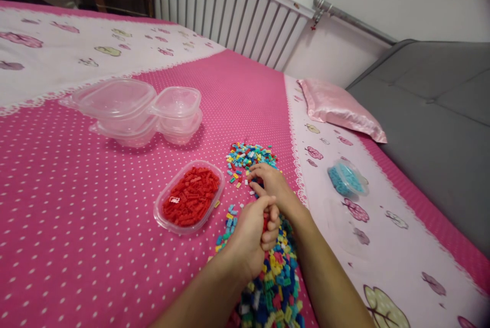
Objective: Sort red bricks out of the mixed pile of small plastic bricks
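Observation:
My left hand (252,233) is curled closed, and red building bricks (265,221) show between its thumb and fingers. Just beyond it, my right hand (271,183) reaches to the edge of a smaller pile of mixed bricks (250,154), thumb and forefinger apart; nothing is visible between them. A larger pile of mixed-colour bricks (273,287) lies beneath my left hand and between my forearms, partly hidden by them. To the left stands a clear plastic container (157,210) filled with red bricks, one pinkish-white patterned piece on top.
Stacked clear containers (130,126) stand at the far left. A clear box of light-blue bricks (347,179) sits to the right, near a pink pillow (339,108) and a grey headboard (432,98). Everything lies on a pink dotted bedspread (76,246); a radiator (229,8) is behind.

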`<state>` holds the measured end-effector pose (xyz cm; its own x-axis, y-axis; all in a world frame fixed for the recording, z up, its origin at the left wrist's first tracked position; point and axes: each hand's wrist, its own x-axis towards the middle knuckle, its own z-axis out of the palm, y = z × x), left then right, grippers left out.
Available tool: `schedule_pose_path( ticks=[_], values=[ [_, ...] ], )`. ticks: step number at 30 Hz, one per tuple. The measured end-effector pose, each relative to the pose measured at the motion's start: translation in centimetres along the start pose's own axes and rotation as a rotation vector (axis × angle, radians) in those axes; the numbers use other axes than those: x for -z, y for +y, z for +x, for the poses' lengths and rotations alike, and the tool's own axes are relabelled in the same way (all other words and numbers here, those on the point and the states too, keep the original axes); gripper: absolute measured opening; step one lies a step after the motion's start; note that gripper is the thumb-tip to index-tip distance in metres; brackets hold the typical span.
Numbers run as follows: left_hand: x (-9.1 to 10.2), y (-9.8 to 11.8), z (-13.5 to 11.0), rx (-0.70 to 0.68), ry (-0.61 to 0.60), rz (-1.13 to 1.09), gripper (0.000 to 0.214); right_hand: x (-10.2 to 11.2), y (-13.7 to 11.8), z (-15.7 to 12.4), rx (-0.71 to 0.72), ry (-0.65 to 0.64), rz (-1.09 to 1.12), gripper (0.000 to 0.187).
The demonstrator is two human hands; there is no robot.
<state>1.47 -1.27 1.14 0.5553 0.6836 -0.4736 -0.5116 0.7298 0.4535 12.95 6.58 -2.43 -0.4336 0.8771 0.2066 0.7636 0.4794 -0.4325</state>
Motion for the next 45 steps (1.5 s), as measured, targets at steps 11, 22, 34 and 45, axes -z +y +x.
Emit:
schedule_pose_path(
  ticks=[11, 22, 34, 45],
  values=[
    [0.3, 0.4, 0.5, -0.025, 0.109, -0.228, 0.028, 4.5, -2.1, -0.7, 0.014, 0.258, 0.120, 0.009],
    [0.1, 1.1, 0.4, -0.063, 0.210, -0.347, 0.026, 9.1, -5.9, -3.4, 0.074, 0.315, 0.274, 0.008],
    [0.2, 1.1, 0.3, -0.118, 0.201, -0.364, 0.022, 10.0, -7.0, -4.3, 0.136, 0.169, 0.249, 0.016],
    [0.0, 0.4, 0.0, -0.052, 0.002, -0.153, 0.029, 5.0, -3.5, -1.0, -0.007, 0.248, 0.188, 0.017]
  ],
)
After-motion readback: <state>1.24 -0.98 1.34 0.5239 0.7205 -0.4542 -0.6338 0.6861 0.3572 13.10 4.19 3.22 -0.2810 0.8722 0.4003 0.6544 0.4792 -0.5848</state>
